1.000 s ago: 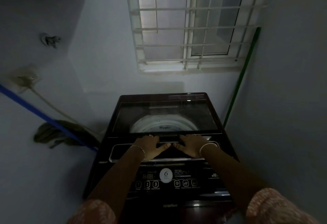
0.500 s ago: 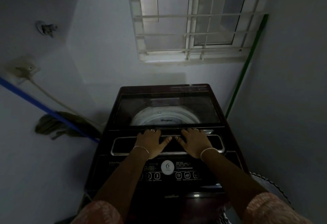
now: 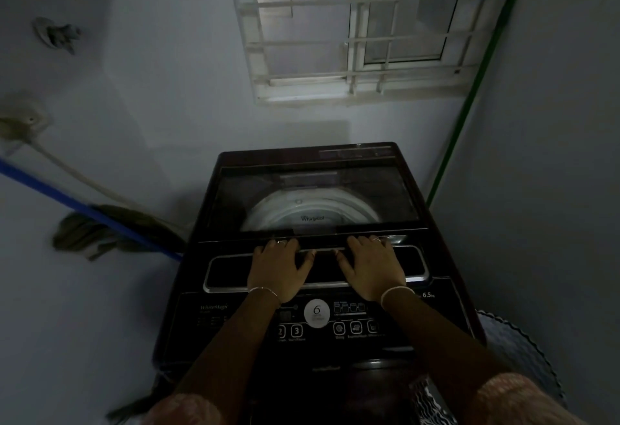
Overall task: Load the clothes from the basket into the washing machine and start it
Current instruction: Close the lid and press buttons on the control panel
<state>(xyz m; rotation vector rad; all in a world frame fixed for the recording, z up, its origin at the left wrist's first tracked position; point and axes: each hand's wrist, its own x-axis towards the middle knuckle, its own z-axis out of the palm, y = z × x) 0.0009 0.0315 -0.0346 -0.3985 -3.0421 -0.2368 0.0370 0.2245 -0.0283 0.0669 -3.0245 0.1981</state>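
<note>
A dark top-loading washing machine point(image 3: 446, 310) stands in front of me in a dim corner. Its glass lid point(image 3: 312, 189) lies flat and closed, and the white drum ring shows through it. My left hand point(image 3: 276, 267) and my right hand point(image 3: 370, 267) lie side by side on the lid's front edge, fingers curled over the handle strip and thumbs tucked beneath it. The control panel point(image 3: 317, 315) with its round dial is between my forearms. At the lower right a pale laundry basket point(image 3: 516, 350) shows its rim, with a black-and-white patterned cloth point(image 3: 432, 401) beside it.
A green pole point(image 3: 469, 102) leans in the right corner behind the machine. To the left, a blue-handled mop point(image 3: 84, 206) leans against the wall, with a wall socket and cable point(image 3: 20, 126) above it. A barred window point(image 3: 352, 32) is above the machine. Walls close in on both sides.
My view has tilted down, so the machine sits higher in frame and the basket has come into view. Both hands have stayed on the lid's front edge. The lid has not risen.
</note>
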